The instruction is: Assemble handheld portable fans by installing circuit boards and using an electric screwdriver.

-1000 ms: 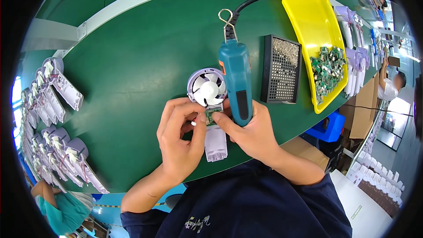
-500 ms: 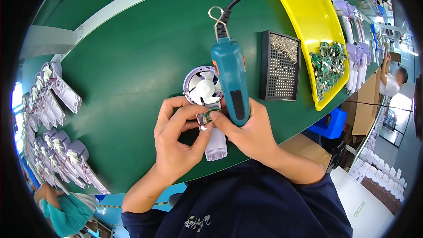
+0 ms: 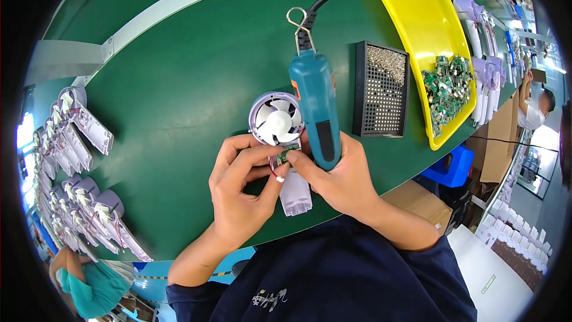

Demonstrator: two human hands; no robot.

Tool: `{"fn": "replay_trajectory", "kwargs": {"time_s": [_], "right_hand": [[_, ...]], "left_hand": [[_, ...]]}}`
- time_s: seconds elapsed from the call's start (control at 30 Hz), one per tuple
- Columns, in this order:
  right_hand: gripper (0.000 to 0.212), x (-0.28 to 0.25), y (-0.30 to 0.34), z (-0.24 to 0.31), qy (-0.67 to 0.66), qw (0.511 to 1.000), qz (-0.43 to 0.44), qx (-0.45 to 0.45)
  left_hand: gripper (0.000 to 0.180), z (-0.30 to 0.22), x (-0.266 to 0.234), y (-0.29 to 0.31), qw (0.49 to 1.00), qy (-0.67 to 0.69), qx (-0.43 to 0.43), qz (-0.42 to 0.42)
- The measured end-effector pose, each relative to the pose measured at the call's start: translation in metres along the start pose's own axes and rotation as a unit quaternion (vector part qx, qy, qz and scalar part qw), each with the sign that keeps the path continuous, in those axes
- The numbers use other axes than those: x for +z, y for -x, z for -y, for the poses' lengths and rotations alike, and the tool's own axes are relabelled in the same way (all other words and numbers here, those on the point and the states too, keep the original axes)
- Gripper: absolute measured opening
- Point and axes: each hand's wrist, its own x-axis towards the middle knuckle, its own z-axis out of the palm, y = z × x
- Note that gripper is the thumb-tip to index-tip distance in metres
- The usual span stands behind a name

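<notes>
A small handheld fan with white blades (image 3: 276, 124) in a pale lilac housing (image 3: 296, 198) lies in front of me, its handle pointing my way. My left hand (image 3: 241, 188) pinches a green circuit board (image 3: 288, 152) at the top of the handle, below the blades. A white plug (image 3: 280, 179) on a thin red wire hangs beside its fingertips. My right hand (image 3: 345, 182) grips a teal electric screwdriver (image 3: 316, 92) against its palm, while its thumb presses on the board. The screwdriver's cord end points away from me; its tip is hidden.
A black screw tray (image 3: 381, 92) full of small screws stands right of the screwdriver. Beyond it, a yellow bin (image 3: 411, 12) holds a heap of circuit boards (image 3: 445, 89). Rows of fan housings (image 3: 89, 128) line the left edge; more housings (image 3: 491, 83) stand at the right. Co-workers are at both sides.
The whole view has shifted slightly. Both hands stay at the board, with only small finger movements; the plug and red wire show a little more clearly.
</notes>
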Motion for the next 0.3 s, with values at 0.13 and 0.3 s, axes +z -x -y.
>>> {"fn": "replay_trajectory", "kwargs": {"time_s": [0.13, 0.3], "right_hand": [[0.020, 0.0007, -0.0004, -0.0061, 0.014, 1.000, -0.004, -0.026], [0.021, 0.0000, -0.0005, -0.0038, -0.018, 1.000, 0.003, -0.002]], "left_hand": [[0.025, -0.0024, -0.0012, 0.0007, 1.000, -0.005, -0.015, 0.002], [0.026, -0.0031, -0.0027, -0.0002, 1.000, -0.010, -0.005, 0.015]]}}
